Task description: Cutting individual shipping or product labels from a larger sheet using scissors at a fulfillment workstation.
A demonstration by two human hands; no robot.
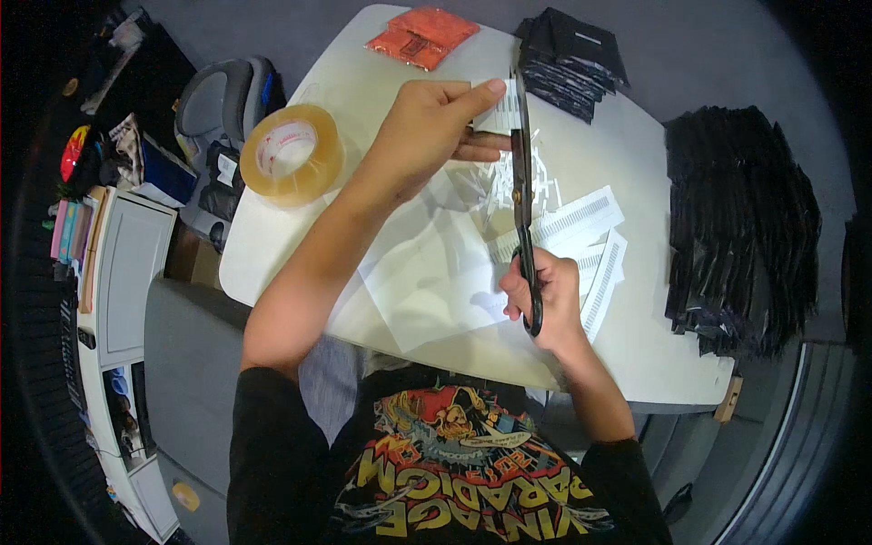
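My left hand [436,127] pinches a small white printed paper strip [500,109] between thumb and fingers, above the far middle of the table. In my right hand [549,300] are the black handles of a pair of scissors [521,195]. Their blades point away from me and stand along the right edge of the strip; whether they are cutting into it I cannot tell. Beneath lies a pile of thin white paper offcuts [531,182]. Printed paper strips [581,218] are spread to the right of the offcuts, and a white sheet [427,291] lies nearer to me.
A big roll of clear tape [292,154] rests on the table's [627,363] left side. Orange packets [422,38] and black plastic packages [572,64] lie at the far edge. A tall stack of black packages [740,227] stands at the right. Grey chairs [195,363] are at the left.
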